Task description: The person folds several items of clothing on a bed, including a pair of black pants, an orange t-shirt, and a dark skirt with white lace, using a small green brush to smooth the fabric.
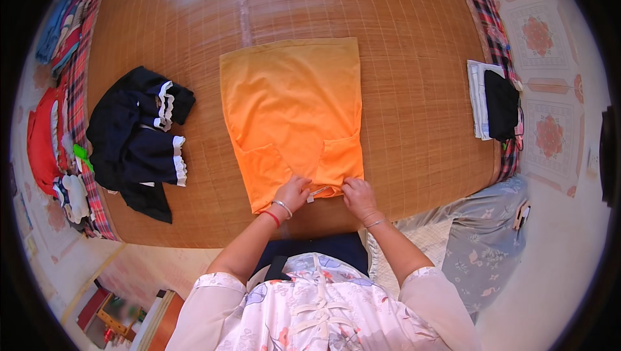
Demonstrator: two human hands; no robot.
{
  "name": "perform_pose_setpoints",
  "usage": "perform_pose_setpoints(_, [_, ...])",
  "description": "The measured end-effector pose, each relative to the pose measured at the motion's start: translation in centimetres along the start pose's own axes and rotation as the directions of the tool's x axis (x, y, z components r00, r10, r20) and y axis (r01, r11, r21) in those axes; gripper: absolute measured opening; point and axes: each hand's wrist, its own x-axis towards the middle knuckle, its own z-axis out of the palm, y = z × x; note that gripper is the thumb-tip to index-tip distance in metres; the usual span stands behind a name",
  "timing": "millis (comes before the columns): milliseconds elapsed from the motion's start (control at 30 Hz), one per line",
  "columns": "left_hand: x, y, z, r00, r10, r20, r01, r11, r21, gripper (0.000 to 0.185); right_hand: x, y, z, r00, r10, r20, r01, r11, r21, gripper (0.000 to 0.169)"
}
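Observation:
An orange short-sleeved shirt [296, 94] lies flat on a woven bamboo mat [417, 108], its neckline toward me and its hem away. Both sleeves are laid inward over the body. My left hand [292, 197] pinches the cloth at the left side of the neckline, close to a small white tag [310, 199]. At the neckline's right side, the fingers of my right hand [359, 198] grip the fabric. Some fingertips are hidden by the hands and the cloth.
Dark garments with white ruffled trim [131, 142] lie in a heap on the left. Folded white cloth [479, 108] and a folded black cloth [501, 104] sit at the right edge. Red fabric [42, 142] and stacked textiles [65, 31] line the far left.

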Motion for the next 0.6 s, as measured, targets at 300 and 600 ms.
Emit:
perform_pose_setpoints(300, [-8.2, -5.3, -1.7, 0.939, 0.299, -0.168, -0.203, 0.879, 0.431, 0.031, -1.4, -0.8, -0.5, 0.983, -0.181, 0.032, 0.182, 0.983, -0.017, 0.027])
perform_pose_setpoints(600, [-9.3, -6.4, -1.1, 0.965, 0.259, -0.037, -0.196, 0.811, 0.551, 0.042, 0.7, -2.1, 0.6, 0.99, -0.144, 0.007, 0.143, 0.979, -0.142, 0.023])
